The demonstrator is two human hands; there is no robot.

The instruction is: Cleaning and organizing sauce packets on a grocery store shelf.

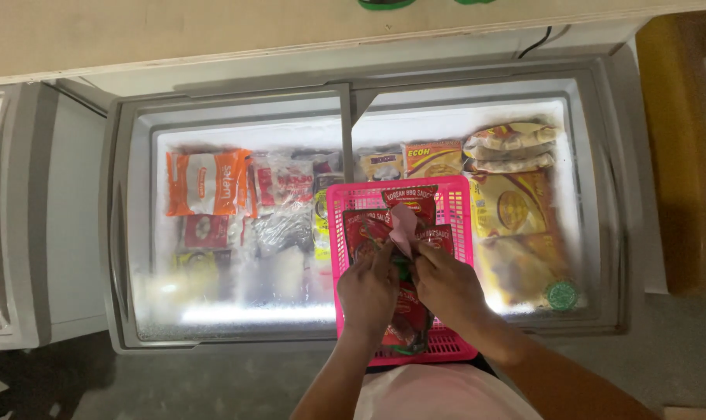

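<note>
Above the chest freezer [602, 194]: pink basket [454, 204] of red sauce pouches [366, 232]. Left hand [366, 292] and right hand [448, 286], fingers closed on one pink slip [403, 225] (held over the pouches); frozen packets [512, 204] below.

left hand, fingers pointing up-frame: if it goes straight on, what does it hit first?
Likely the pink slip pinched between the left hand and right hand, then the red sauce pouches in the pink basket. Depth is unclear from overhead, so it might pass above the pouches.
</note>
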